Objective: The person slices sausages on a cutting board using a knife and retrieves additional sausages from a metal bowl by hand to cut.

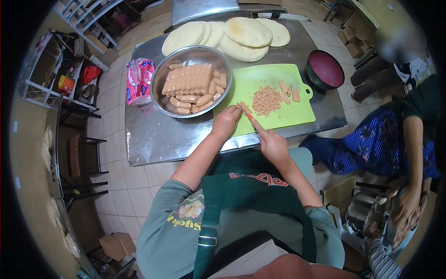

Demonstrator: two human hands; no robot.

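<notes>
My left hand [226,122] is closed on some sausage strips [243,108] at the near left edge of the green cutting board [272,74]. In my right hand [275,148] is a knife with an orange-red handle [250,116], its blade against the strips. A heap of diced sausage [266,101] lies mid-board, with several cut sausage pieces [296,95] to its right. Left of the board stands a steel bowl [195,53] holding whole sausages [188,80], some still stuck together in a block.
Flatbreads [246,32] are stacked along the table's far side. A dark bowl with a maroon inside [326,69] stands right of the board. Pink plastic packaging [139,81] lies at left on the metal table [148,139]. Another person [371,139] is close on the right.
</notes>
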